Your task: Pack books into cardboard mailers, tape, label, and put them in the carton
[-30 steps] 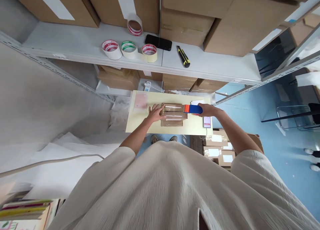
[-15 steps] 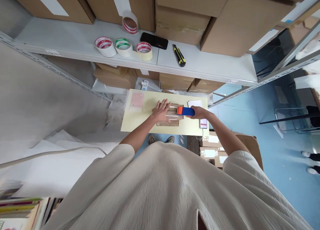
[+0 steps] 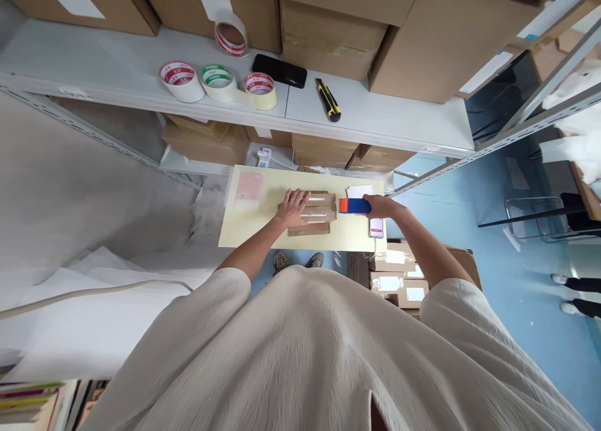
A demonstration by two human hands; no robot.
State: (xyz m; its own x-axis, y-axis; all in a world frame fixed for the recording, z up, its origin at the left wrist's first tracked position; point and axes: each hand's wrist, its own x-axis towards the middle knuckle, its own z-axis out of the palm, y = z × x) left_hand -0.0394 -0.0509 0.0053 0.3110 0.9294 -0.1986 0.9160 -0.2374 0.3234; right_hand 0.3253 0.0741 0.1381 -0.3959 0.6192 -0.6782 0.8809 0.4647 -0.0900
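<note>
Drawn off the mid-frame carton [image 3: 323,209], the tape dispenser [image 3: 355,206] is clasped by the right hand [image 3: 381,206], misalignment risked should the spread left hand [image 3: 292,209] slip.

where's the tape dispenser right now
In the head view, the tape dispenser is in the right hand, over the table, just right of the carton under the left hand.

Cardboard box [image 3: 325,209], smooth plastic tape dispenser [image 3: 355,206], crinkled cloth shirt [image 3: 319,343], glossy black phone [image 3: 280,70]
</note>
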